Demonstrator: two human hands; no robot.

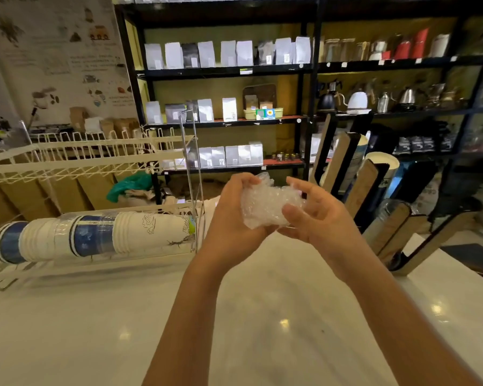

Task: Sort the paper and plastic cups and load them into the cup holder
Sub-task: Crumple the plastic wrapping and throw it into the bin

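Both my hands hold a crumpled wad of clear plastic wrap [265, 206] above the white counter [123, 330]. My left hand [232, 215] cups it from the left with fingers curled over its top. My right hand [315, 211] grips it from the right, thumb pressed on its lower edge. To the left, a long stack of white and blue paper cups [95, 238] lies on its side in the lower tier of a white wire rack [76, 160]. At the right, a wooden cup holder [379, 218] with slanted slots stands on the counter, with cup stacks [382, 162] in it.
Black shelves [226, 71] with white coffee bags, kettles and jars fill the background. Brown paper bags [67, 190] and a green plastic bag [129, 186] sit behind the rack. A thin clear stand [191, 162] rises at the rack's right end.
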